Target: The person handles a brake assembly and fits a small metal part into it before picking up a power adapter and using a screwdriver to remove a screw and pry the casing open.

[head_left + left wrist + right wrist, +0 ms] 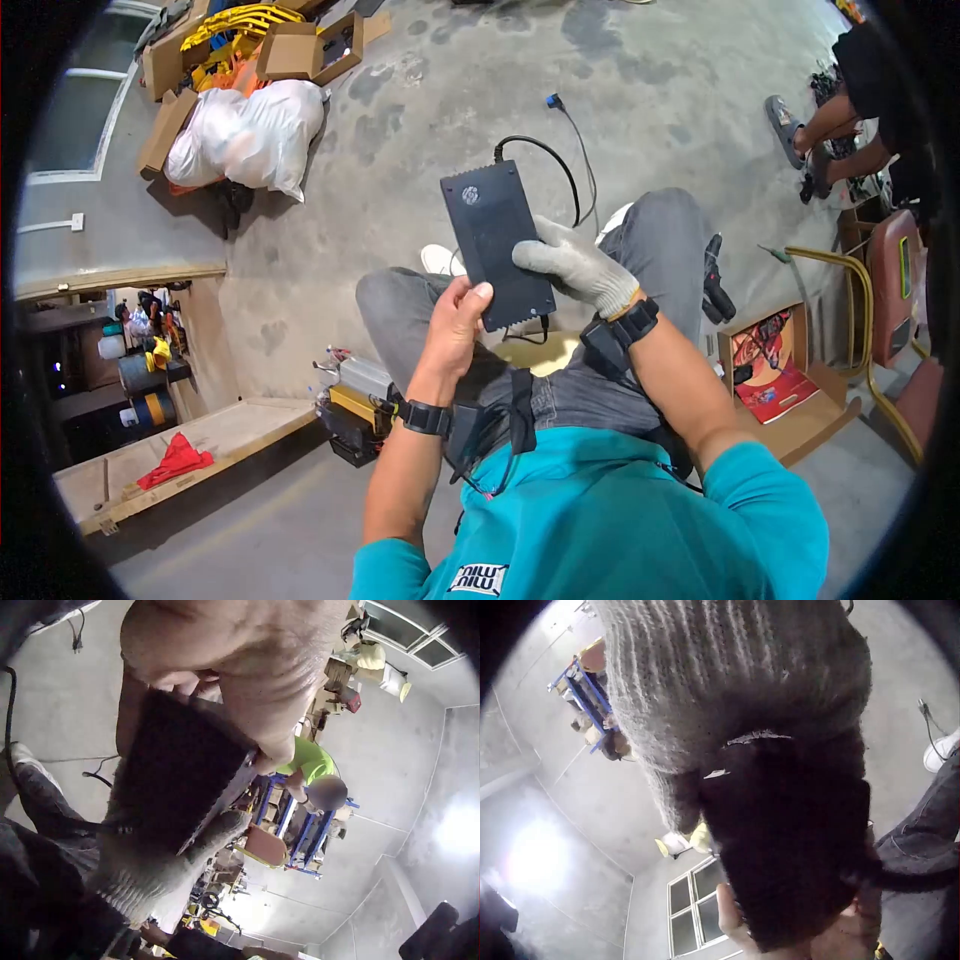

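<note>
A black, flat charger box (497, 235) with a round pale logo is held over the lap in the head view. The bare left hand (455, 328) grips its lower left edge, thumb on the top face. On the right side the right hand (583, 265), in a grey knitted glove, holds it with the thumb across the face. A black cable (562, 165) leaves the far end, and a short cord (543, 328) hangs from the near end. A blue-ended plug (554, 101) lies on the floor beyond. In the right wrist view the box (787, 840) is dark below the glove (735, 682).
A white sack (250, 135) and cardboard boxes (292, 52) stand back left. Beside the left knee is a pile of equipment (362, 385). To the right are an open carton (815, 395), a gold-framed chair (862, 300) and another person's feet (787, 130).
</note>
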Demonstrator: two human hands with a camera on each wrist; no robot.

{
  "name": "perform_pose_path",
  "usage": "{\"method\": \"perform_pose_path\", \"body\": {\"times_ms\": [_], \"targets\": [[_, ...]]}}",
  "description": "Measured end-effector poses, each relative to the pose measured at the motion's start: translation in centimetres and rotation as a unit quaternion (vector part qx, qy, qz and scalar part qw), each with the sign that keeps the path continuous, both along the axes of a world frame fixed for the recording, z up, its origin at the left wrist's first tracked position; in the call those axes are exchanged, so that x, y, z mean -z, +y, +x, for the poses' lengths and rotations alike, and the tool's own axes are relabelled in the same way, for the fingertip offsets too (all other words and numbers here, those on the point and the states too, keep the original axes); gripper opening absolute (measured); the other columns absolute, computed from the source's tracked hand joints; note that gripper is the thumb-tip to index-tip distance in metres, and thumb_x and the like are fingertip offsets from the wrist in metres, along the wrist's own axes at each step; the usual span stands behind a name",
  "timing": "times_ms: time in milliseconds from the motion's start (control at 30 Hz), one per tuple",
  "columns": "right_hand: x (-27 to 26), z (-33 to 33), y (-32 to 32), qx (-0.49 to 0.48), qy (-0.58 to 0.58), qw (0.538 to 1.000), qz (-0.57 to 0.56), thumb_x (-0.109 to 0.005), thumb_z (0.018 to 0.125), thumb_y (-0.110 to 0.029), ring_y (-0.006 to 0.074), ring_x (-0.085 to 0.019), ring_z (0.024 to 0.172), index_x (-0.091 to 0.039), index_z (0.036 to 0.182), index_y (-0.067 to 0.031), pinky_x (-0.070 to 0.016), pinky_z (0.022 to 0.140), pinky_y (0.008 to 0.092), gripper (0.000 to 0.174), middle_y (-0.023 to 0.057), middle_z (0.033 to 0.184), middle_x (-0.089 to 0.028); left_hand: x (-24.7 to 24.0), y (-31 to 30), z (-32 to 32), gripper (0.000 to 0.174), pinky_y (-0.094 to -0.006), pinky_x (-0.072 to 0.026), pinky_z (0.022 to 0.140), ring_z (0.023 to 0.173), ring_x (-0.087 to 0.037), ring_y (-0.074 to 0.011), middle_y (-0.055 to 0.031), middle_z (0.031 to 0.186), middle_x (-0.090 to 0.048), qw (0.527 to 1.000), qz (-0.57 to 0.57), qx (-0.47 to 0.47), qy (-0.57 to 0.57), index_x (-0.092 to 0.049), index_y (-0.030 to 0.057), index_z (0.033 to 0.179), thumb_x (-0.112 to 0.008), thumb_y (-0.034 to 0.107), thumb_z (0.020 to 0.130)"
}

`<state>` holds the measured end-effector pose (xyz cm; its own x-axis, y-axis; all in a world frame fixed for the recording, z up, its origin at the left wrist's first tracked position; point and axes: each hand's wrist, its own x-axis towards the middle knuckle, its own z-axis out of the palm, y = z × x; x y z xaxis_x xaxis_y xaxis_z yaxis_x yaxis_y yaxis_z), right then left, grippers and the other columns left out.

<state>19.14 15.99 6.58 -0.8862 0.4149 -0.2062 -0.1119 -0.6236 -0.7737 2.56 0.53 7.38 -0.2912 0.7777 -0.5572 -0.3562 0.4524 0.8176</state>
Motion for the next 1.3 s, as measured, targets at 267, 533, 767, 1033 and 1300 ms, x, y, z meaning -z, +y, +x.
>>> {"method": "perform_pose_path", "body": {"times_ms": [267,533,767,1033,1300], "targets": [[-3.4,0.0,-1.0,-0.009,-0.085,0.972,0.217,-0.076,0.084,-0.02,0.017,-0.06,0.112,-0.05,0.14,0.0038,-0.0482,0.099,0.0332,0.066,0.0122,0.124,-0.062,-3.3,-0.1,0.2,0.059,-0.0346,-0.0476,0.104,0.118,-0.062,-0.0197,-0.0087,0.129,-0.065,0.995,0.088,0.0,-0.043,-0.053,-0.0009,0.137,-0.08,0.018,0.087],[-4.6,0.5,0.2,0.389,-0.21,0.746,0.498,-0.079,0.082,-0.01,0.0201,-0.069,0.088,-0.062,0.126,-0.0032,-0.0566,0.075,0.0302,0.047,0.0124,0.108,-0.069,-5.0,-3.5,-1.4,0.069,-0.0399,-0.0554,0.096,0.112,-0.066,-0.0264,-0.0136,0.124,-0.065,0.975,0.156,-0.066,-0.146,-0.05,-0.0025,0.137,-0.081,0.022,0.08],[-5.0,-1.4,-4.6,0.065,-0.04,0.92,0.384,-0.065,0.094,-0.019,0.0291,-0.07,0.095,-0.068,0.118,-0.0044,-0.0537,0.084,0.0369,0.028,0.0175,0.104,-0.07,-5.6,-6.1,-1.2,0.098,-0.056,-0.0463,0.108,0.127,-0.055,-0.0405,-0.0213,0.143,-0.052,0.906,0.288,-0.177,-0.254,-0.039,-0.0017,0.149,-0.081,0.049,0.076],[-2.6,-0.1,-4.1,-0.015,-0.079,0.972,0.22,-0.054,0.102,-0.036,0.0147,-0.062,0.089,-0.069,0.12,-0.0069,-0.0522,0.079,0.0298,0.038,0.0033,0.105,-0.069,-5.7,-3.0,-2.4,0.066,-0.0517,-0.0412,0.113,0.129,-0.055,-0.0335,-0.0165,0.143,-0.056,0.894,0.289,-0.151,-0.308,-0.047,-0.0003,0.144,-0.064,0.044,0.098],[-3.7,2.2,-5.4,0.015,-0.055,0.998,-0.034,-0.066,0.096,-0.04,0.0101,-0.06,0.073,-0.068,0.106,-0.0036,-0.0515,0.061,0.0259,0.037,0.0024,0.091,-0.065,-3.0,0.0,-0.6,0.05,-0.0422,-0.0562,0.097,0.111,-0.068,-0.0289,-0.0158,0.127,-0.067,0.988,0.113,-0.082,-0.07,-0.055,-0.0027,0.135,-0.064,0.03,0.099]]}}
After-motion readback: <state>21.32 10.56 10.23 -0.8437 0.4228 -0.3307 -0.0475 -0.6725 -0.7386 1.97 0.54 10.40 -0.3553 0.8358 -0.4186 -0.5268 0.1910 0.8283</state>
